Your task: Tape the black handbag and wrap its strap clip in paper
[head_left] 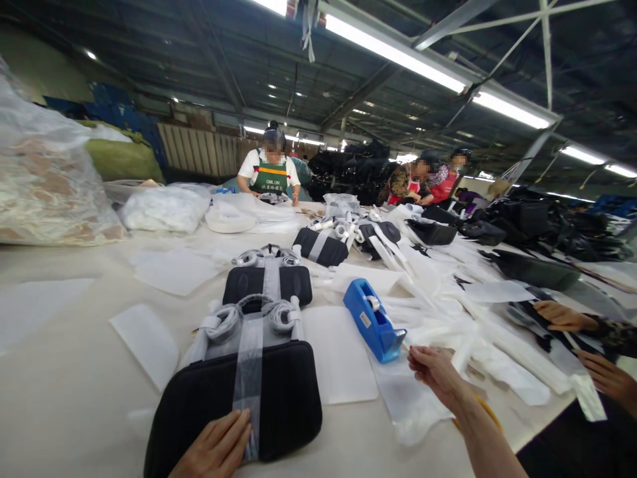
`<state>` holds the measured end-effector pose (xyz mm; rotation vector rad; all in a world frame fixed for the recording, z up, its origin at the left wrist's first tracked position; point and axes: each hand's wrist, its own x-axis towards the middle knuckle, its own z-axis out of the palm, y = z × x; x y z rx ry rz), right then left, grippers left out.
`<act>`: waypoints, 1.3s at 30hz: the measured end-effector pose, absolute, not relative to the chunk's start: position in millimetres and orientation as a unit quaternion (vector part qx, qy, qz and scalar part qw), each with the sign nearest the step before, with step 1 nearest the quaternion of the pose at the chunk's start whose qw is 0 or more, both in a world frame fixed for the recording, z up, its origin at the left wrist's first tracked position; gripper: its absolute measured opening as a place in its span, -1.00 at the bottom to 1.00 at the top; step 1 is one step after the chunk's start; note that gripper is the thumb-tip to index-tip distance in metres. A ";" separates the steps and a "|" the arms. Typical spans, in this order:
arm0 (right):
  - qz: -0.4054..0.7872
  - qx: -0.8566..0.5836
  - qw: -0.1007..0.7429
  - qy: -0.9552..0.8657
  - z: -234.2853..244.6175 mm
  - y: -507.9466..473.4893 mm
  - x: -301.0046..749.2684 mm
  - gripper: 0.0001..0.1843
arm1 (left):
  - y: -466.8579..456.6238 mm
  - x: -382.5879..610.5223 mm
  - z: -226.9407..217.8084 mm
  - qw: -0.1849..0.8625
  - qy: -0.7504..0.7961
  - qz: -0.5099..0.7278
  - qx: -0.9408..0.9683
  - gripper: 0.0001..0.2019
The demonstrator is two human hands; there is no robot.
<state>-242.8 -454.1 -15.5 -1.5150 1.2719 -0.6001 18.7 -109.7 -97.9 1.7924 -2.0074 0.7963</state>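
A black bag (279, 398) lies in front of me, with a translucent strip (249, 362) running over its middle. My left hand (216, 445) rests on the near end of that strip, fingers laid flat and pressing it to the bag. Wrapped handles (277, 315) stick out at the bag's far side. To the right stands a blue tape dispenser (371, 322) with a roll in it. Just off its front end is my right hand (432, 372), thumb and fingers pinched together; anything between the fingertips is too small to make out.
Behind the near bag lies a second wrapped black bag (233, 287), and another (326, 247) farther back. White sheets (341, 358) and plastic film are spread about. At the right edge a co-worker's hands (565, 315) handle dark pieces. Another person (271, 172) works across the table.
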 end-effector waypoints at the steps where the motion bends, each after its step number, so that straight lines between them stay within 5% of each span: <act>1: -0.247 -0.636 0.502 0.532 -21.3 -454.0 -241.8 -0.65 | -110.4 17.9 -95.7 0.177 -0.697 0.284 0.634 -0.62; 9: -0.166 -0.749 0.322 0.554 -6.0 -450.5 -238.6 -0.79 | -119.4 3.2 -91.3 0.166 -0.690 0.263 0.654 -0.70; 12: -0.078 -0.859 0.311 0.400 27.3 -398.2 -206.8 -0.60 | -122.0 2.5 -94.8 0.155 -0.691 0.267 0.653 -0.75; 15: 0.043 -0.944 0.295 0.139 49.9 -329.2 -150.6 -0.69 | -123.1 -0.1 -95.2 0.151 -0.676 0.276 0.666 -0.77; 21: 0.151 -0.987 0.036 -0.047 25.0 -279.5 -50.0 -0.80 | -124.2 -7.5 -94.1 0.169 -0.646 0.275 0.691 -0.73; 29: 0.182 -0.983 0.004 0.025 11.3 -280.5 -26.9 -0.92 | -130.3 -14.0 -93.5 0.198 -0.623 0.278 0.703 -0.75; 34: 0.156 -0.985 0.007 0.069 11.2 -286.1 -22.7 -0.63 | -129.2 -13.1 -99.7 0.190 -0.626 0.286 0.700 -0.78; 39: 0.143 -0.987 0.028 0.069 13.6 -301.2 -7.7 -0.63 | -127.7 -10.1 -99.2 0.178 -0.646 0.280 0.687 -0.80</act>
